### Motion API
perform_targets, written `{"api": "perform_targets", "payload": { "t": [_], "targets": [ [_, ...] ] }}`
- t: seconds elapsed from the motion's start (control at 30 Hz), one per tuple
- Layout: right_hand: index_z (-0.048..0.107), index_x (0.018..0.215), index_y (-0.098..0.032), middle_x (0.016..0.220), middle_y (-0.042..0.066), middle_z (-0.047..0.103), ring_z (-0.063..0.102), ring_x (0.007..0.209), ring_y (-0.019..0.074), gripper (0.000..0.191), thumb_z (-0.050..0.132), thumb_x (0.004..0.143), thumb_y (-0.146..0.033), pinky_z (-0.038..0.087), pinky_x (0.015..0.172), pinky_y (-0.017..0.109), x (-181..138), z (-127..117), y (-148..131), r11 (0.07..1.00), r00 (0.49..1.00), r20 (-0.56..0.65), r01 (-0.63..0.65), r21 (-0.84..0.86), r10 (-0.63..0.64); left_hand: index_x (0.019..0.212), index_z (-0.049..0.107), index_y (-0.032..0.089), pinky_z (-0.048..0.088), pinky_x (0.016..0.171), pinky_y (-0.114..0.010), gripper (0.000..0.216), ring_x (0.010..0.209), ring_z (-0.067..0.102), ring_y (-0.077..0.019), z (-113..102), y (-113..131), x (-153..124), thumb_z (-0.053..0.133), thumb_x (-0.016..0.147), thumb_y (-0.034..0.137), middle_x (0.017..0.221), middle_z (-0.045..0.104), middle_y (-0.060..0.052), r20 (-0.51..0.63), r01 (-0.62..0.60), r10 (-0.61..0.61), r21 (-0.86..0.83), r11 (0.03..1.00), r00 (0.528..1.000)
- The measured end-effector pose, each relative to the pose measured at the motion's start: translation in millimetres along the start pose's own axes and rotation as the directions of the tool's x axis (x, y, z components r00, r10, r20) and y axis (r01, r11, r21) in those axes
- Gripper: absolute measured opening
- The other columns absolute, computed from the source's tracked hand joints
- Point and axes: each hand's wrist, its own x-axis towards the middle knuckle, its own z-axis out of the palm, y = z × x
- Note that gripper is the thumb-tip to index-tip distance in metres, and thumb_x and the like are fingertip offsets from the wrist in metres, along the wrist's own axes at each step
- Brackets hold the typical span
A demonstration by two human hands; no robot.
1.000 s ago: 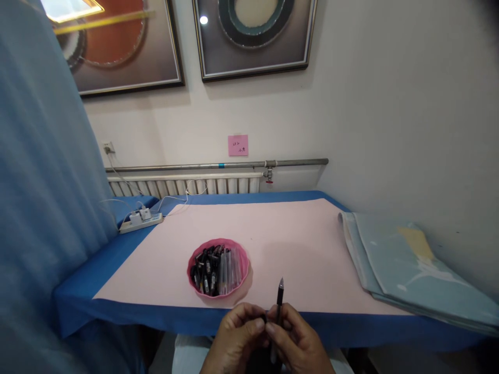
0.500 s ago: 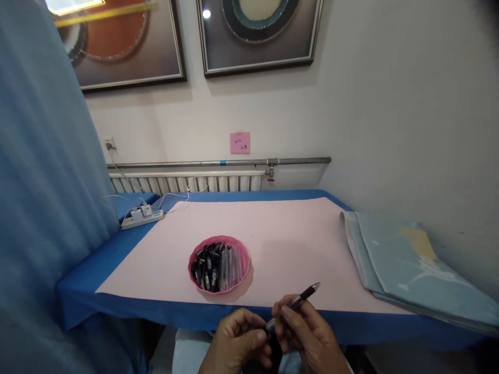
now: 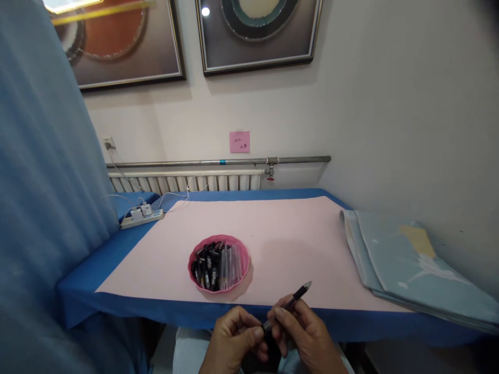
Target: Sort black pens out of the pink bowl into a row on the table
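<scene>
Both of my hands are low in the view, just in front of the table's near edge. My right hand [image 3: 307, 337] pinches a black pen [image 3: 290, 304] whose tip points up and to the right. My left hand [image 3: 234, 343] is curled, its fingertips meeting the pen's lower end beside the right fingers. Ahead of them on the pink sheet [image 3: 273, 234] stands a pink bowl [image 3: 244, 257] filled with several black pens and clear pen parts.
A blue cloth [image 3: 101, 254] covers the table under the pink sheet. Folded pale blue sheets [image 3: 409, 265] lie at the right. A white power strip [image 3: 141, 218] with cables sits at the back left. A blue curtain [image 3: 42, 197] hangs at the left; a radiator [image 3: 183, 182] runs along the wall.
The pen has swung from upright to pointing up and right, and both hands have shifted slightly; between the last two frames the pen dropped a little lower.
</scene>
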Motion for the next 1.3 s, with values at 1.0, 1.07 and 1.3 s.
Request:
{"api": "perform_targets", "payload": {
  "t": [1.0,1.07,1.3],
  "targets": [
    [0.055,0.064,-0.018,0.04,-0.007,0.053,0.038,0.029,0.0041,0.033,0.07,0.071,-0.047,0.027,0.032,0.017,7,-3,12,0.997,0.994,-0.085,-0.069,0.037,0.072,0.062,0.06,0.016,0.041,0.056,-0.023,0.021,0.056,0.054,-0.0109,2,2,-4,0.075,0.063,0.031,0.058,0.061,0.001,-0.018,-0.203,0.229,0.4,0.894,0.973],
    [0.055,0.064,-0.018,0.042,-0.007,0.053,0.04,0.03,0.0049,0.035,0.07,0.07,-0.049,0.028,0.032,0.017,8,-2,12,0.997,0.992,-0.106,-0.065,0.047,0.07,0.068,0.062,0.017,0.043,0.058,-0.023,0.026,0.061,0.055,-0.0112,1,2,-2,0.078,0.059,0.034,0.064,0.06,0.002,-0.039,-0.198,0.219,0.299,0.934,0.975],
    [0.058,0.067,-0.018,0.047,-0.005,0.057,0.044,0.034,0.0073,0.036,0.073,0.065,-0.051,0.033,0.033,0.019,6,0,8,0.997,0.99,-0.133,-0.04,0.063,0.048,0.068,0.059,0.012,0.031,0.031,-0.017,0.052,0.03,0.047,-0.0086,1,-9,4,0.061,0.066,0.064,0.044,0.056,-0.001,0.08,0.277,-0.273,-0.046,0.96,0.959]
  ]
}}
